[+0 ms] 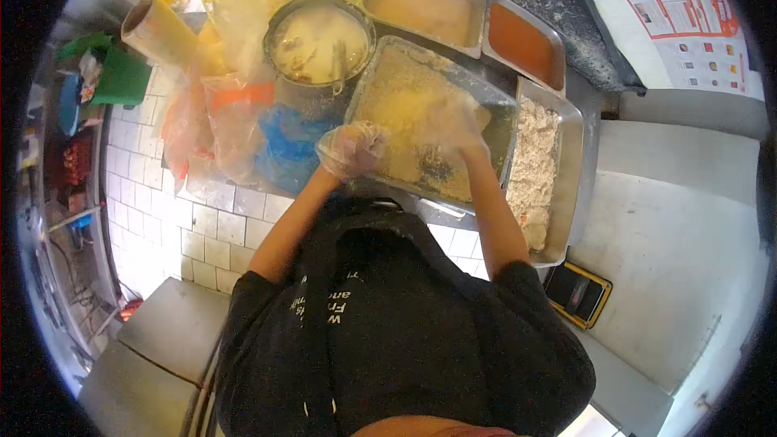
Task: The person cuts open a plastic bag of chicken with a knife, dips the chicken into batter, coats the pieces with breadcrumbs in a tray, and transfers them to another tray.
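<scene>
A large tray (503, 139) of yellowish crumbs lies in front of me. My left hand (353, 150), in a clear glove, is curled with its fingers closed at the tray's left edge; whatever it may hold is hidden. Over the crumbs on the right side is my right hand (455, 123), blurred by motion, its fingers not clear. Behind the tray's left corner stands a round black pot (322, 40) of pale batter with a utensil handle in it. To the right, a metal pan (569, 154) contains lumpy pale coating.
Behind the crumbs are a pan of pale liquid (422, 5) and a pan of orange-red sauce (524, 44). Plastic bags (235, 121), a blue bag (295, 146) and a plastic roll (158, 31) lie left. A yellow-and-black device (579, 294) sits at right.
</scene>
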`<state>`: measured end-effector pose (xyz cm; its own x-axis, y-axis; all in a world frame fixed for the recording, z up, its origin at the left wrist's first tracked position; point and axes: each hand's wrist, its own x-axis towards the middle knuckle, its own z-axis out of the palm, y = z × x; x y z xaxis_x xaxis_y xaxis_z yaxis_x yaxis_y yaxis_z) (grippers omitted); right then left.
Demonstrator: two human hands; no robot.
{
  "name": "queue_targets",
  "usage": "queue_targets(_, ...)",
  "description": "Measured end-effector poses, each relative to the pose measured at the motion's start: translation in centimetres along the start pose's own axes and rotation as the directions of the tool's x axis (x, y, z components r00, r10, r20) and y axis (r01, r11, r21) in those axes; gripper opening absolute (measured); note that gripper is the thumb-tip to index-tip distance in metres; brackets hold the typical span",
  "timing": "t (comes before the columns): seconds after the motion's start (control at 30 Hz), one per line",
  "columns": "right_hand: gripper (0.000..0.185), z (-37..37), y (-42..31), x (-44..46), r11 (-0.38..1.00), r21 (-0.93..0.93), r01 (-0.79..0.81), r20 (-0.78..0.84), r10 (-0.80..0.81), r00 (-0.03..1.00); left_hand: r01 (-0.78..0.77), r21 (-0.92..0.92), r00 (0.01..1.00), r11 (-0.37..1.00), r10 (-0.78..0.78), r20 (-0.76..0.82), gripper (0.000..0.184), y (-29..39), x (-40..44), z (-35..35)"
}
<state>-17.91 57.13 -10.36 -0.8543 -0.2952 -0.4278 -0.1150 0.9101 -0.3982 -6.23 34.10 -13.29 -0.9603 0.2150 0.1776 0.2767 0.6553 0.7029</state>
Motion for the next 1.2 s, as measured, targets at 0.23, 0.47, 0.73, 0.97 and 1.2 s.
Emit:
queue_targets(0.23,0.043,8.4,-3.4,3.7,0.945,0.031,0.326,-0.577,-0.249,0.778,-0.060,0.067,0.991,0.996,0.068,-0.113,0.007,-0.7,-0.2,0.8)
queue_targets(0.47,0.036,9.4,-1.0,1.5,0.919,-0.181,0.350,-0.366,-0.394,0.843,-0.056,-0.030,0.985,0.998,0.050,-0.167,0.017,-1.5,-0.5,2.6)
queue_targets(0.73,0.049,7.2,3.6,4.7,0.678,-0.692,0.248,0.095,-0.255,0.962,-0.084,0.043,0.983,0.996,0.090,-0.163,0.013,-0.8,-0.4,1.3)
queue_targets(0.97,0.075,10.6,8.2,4.6,0.932,-0.330,0.150,-0.606,-0.331,0.723,-0.099,0.170,0.982,0.980,0.124,-0.141,0.024,-2.2,-0.5,2.8)
queue_targets(1.2,0.056,4.8,6.0,-0.9,0.922,-0.387,0.010,-0.055,-0.034,0.998,-0.090,0.059,0.989,0.994,0.096,-0.110,0.029,-0.6,0.0,0.8)
